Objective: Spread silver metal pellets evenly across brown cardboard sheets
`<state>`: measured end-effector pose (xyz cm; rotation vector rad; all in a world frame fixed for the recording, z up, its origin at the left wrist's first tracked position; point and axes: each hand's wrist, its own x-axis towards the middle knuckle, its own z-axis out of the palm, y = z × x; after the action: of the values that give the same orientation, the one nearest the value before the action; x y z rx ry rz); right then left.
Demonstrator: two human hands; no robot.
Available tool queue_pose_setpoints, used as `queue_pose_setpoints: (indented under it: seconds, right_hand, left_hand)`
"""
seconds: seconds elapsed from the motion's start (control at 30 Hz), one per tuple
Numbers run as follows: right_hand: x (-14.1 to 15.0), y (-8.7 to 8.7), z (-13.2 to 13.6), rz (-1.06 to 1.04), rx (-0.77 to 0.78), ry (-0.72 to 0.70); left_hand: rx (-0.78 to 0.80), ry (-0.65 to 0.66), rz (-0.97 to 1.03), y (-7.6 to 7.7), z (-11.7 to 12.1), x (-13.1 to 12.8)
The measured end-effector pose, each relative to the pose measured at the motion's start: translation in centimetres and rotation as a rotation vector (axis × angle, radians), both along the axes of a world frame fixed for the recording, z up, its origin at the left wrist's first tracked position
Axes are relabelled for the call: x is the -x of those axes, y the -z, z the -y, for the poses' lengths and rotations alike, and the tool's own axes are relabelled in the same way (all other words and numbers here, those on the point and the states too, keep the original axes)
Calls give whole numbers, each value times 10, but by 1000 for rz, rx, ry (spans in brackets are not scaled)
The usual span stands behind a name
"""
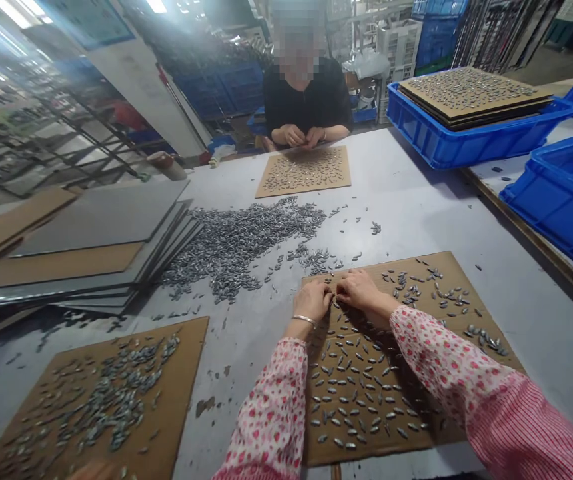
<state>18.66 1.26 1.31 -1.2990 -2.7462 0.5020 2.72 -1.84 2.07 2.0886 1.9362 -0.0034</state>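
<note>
My left hand (pixel 311 301) and my right hand (pixel 360 291) are close together over the far left part of a brown cardboard sheet (pixel 381 451). Both have fingers pinched, and whatever lies between the fingertips is too small and covered to make out. Small grey spindle-shaped metal pieces (pixel 350 445) lie spaced apart across the near part of this sheet. Looser clusters of the same pieces (pixel 486 339) sit along its right side. Just beyond the sheet's far left corner spreads a big heap of these pieces (pixel 236 240).
Across the white table (pixel 416 213) a person (pixel 306 107) works over another cardboard sheet (pixel 266 189). At left are stacked boards (pixel 106 213) and a piece-covered cardboard (pixel 181 373), with someone's hand (pixel 91 471) at its near edge. Blue crates (pixel 446 143) stand at right, one carrying loaded sheets.
</note>
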Motion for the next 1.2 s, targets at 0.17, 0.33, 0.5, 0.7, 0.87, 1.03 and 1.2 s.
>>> queue_pose_setpoints:
  seconds: [0.17,0.33,0.5,0.7,0.87,1.03,1.2]
  right_hand:
    - [4,4,-10,-88,48,130]
    - [12,11,-29,-127,24,258]
    - [24,13,-35,-97,12,189]
    - [21,7,-29,-86,-39,93]
    - [14,3,-26,-77,-29,100]
    - [11,2,-21,-107,19,92]
    - [9,3,-18,-152,35,21]
  left_hand:
    - [122,-162,-13,-10,0,2]
    - [50,-243,70,-11,-5,4]
    - [-50,-219,21,-12,-11,3]
    - [-151,-22,-104,0,-10,6]
    - [-219,181,-228,1,1,5]
    - [-215,134,-171,1,7,13]
    - [-152,-114,-1,-6,-2,30]
